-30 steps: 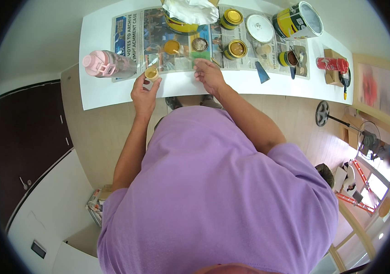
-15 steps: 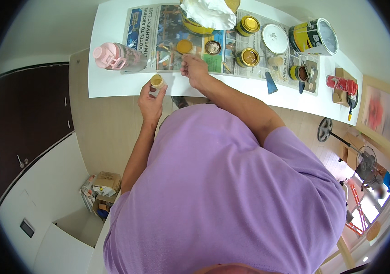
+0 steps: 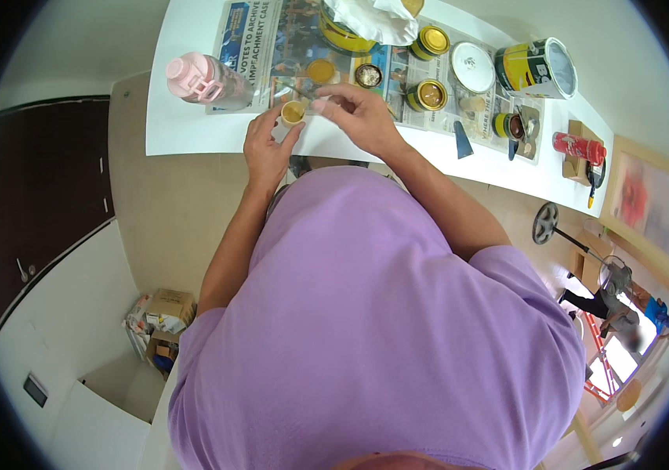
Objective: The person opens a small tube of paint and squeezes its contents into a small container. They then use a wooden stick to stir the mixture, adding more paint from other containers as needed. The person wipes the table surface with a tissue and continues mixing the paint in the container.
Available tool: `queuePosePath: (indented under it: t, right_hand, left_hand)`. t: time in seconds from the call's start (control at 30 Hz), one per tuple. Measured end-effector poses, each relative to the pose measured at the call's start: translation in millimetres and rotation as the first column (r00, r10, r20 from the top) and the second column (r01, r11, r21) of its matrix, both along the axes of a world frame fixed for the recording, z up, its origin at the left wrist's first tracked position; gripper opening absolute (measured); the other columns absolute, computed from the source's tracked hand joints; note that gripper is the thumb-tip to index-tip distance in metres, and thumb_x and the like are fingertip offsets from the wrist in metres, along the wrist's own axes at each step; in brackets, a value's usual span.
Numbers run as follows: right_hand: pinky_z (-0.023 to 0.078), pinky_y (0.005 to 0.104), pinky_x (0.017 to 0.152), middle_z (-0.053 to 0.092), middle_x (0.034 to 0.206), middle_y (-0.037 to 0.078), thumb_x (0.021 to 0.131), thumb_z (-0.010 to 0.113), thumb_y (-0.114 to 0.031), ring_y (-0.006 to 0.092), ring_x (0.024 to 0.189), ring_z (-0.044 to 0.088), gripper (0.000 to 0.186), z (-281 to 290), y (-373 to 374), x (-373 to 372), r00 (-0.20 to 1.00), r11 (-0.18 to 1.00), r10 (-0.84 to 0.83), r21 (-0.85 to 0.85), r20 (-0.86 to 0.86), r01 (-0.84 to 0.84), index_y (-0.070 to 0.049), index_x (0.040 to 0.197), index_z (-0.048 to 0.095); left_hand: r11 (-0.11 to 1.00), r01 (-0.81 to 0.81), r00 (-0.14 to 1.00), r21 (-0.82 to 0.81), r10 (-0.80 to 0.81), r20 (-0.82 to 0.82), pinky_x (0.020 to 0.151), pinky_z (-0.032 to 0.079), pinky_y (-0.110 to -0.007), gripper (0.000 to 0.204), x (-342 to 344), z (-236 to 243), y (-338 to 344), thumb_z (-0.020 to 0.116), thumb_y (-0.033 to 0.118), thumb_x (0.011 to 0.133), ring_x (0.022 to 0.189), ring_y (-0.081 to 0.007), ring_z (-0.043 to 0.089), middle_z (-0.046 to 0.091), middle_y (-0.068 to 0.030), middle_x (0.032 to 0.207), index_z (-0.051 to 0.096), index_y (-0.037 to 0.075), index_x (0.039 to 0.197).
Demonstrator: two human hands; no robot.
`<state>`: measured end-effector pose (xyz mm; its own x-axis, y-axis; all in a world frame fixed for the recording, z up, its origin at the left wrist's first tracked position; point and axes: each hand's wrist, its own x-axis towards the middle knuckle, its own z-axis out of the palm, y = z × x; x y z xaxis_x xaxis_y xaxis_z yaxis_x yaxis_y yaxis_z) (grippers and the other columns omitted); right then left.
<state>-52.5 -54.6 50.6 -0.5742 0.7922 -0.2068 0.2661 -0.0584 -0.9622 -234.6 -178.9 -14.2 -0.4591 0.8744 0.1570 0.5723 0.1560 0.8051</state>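
Fingers clamped around a small cup [image 3: 293,113], the left hand [image 3: 268,153] should hold it level; the right hand [image 3: 364,119], at the cup's three o'clock, shows no clear finger closure.

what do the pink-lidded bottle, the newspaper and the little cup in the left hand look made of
Little cup: probably plastic, pale and smooth; too small to be sure. Bottle: likely plastic, body seemingly see-through, lid opaque pink. Newspaper: thin matte paper, by its dense print.
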Motion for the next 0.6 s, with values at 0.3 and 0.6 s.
queuePosePath:
  t: [0.3, 0.6]
  right_hand:
    - [0.058, 0.0472, 0.074, 0.073, 0.093, 0.013, 0.098, 0.074, -0.020, 0.0358, 0.086, 0.073, 0.016, 53, 11, 8, 0.968, 0.744, 0.031, 0.641, 0.248, -0.188, -0.007, 0.107, 0.080]
    - [0.059, 0.0445, 0.069, 0.069, 0.090, 0.009, 0.092, 0.074, -0.015, 0.0313, 0.085, 0.072, 0.009, 44, 4, 15, 0.951, 0.532, 0.035, 0.800, 0.308, -0.279, -0.007, 0.090, 0.071]
  left_hand:
    - [0.988, 0.084, 0.994, 0.128, -0.073, -0.086, 0.099, 0.057, -0.042, 0.049, 13, 19, 28, 0.093, 0.016, 0.084, 0.113, -0.0317, 0.070, 0.077, -0.0109, 0.122, 0.076, 0.009, 0.130]
    - [0.990, 0.082, 0.996, 0.115, -0.077, -0.047, 0.097, 0.057, -0.042, 0.050, 18, 15, 29, 0.093, 0.015, 0.083, 0.112, -0.0322, 0.070, 0.077, -0.0118, 0.122, 0.077, 0.009, 0.130]
